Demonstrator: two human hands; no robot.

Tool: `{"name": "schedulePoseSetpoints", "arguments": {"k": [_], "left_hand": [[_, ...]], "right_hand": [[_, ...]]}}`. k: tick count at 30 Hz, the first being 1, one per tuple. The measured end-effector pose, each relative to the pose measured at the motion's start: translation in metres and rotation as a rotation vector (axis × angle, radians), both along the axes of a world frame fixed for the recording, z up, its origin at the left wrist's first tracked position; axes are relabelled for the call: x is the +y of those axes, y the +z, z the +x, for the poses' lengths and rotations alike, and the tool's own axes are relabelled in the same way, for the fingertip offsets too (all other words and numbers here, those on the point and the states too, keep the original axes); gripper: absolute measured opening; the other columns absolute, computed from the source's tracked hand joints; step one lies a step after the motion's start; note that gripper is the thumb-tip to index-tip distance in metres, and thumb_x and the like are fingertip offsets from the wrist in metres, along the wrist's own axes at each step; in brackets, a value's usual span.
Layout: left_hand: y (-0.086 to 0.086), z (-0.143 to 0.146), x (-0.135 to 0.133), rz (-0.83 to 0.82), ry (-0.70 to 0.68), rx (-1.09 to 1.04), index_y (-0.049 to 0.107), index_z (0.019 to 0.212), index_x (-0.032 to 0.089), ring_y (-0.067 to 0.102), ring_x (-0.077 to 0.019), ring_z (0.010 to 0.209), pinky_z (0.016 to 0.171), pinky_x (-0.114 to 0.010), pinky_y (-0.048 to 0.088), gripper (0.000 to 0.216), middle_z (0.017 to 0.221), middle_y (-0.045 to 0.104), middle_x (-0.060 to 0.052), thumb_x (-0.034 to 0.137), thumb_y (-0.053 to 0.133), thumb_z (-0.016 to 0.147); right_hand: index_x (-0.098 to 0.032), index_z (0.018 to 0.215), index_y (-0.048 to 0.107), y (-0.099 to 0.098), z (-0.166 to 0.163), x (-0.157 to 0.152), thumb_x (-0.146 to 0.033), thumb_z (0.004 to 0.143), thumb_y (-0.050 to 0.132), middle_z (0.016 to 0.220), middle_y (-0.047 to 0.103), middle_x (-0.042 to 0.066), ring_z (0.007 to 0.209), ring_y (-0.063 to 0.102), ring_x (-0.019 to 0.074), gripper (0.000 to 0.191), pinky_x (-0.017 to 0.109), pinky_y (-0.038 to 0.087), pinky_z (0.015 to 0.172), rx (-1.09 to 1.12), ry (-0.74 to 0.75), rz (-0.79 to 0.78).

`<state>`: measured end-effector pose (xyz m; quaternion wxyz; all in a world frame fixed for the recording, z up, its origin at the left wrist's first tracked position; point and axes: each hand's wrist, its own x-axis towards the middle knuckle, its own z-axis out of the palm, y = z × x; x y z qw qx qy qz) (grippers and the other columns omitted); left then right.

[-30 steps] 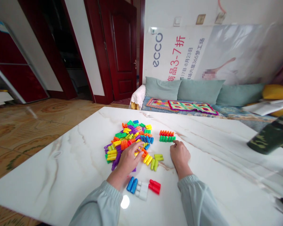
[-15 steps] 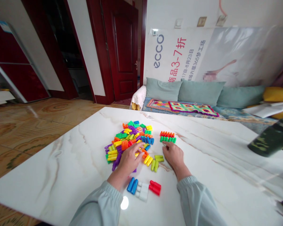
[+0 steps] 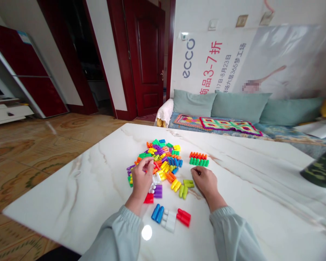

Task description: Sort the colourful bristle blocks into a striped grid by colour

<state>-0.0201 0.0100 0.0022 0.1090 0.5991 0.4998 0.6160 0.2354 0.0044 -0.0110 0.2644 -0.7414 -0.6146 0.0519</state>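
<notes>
A heap of colourful plastic bullet-shaped blocks (image 3: pixel 163 156) lies on the white marble table (image 3: pixel 247 188). My left hand (image 3: pixel 141 178) rests at the heap's near left side, fingers curled into the blocks; what it grips is hidden. My right hand (image 3: pixel 205 181) lies on the table with curled fingers, just right of yellow-green blocks (image 3: pixel 185 186) and below a joined orange-and-green row (image 3: pixel 198 159). Near my sleeves sit a blue pair (image 3: pixel 158 213), a white block (image 3: pixel 170 220) and a red pair (image 3: pixel 184 217). Red (image 3: pixel 149 198) and purple (image 3: pixel 158 191) blocks lie by my left wrist.
A dark camouflage-patterned object (image 3: pixel 320 168) lies at the table's right edge. Beyond the table stand a sofa with teal cushions (image 3: pixel 222 105) and a crocheted mat, a poster on the wall, a red door (image 3: pixel 146 54) and a tiled floor to the left.
My left hand pulled back toward the heap's left side, uncovering white, purple and red blocks. My right hand drew away from the orange-and-green row. The view shifted slightly left.
</notes>
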Motion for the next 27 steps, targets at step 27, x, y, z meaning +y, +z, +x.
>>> {"name": "schedulePoseSetpoints", "arguments": {"k": [27], "left_hand": [[0.000,0.015,-0.005,-0.032,-0.388,0.136,0.066,0.118,0.020,0.069,-0.0158,0.081,0.070,-0.028,0.061,0.032,0.109,0.070,-0.008,0.017,0.065,0.085]], "right_hand": [[-0.020,0.080,0.072,0.012,-0.070,-0.016,-0.036,0.068,0.084,0.083,0.070,0.001,0.074,0.063,0.0153,0.023,0.027,0.052,0.069,1.308,0.573,0.166]]}}
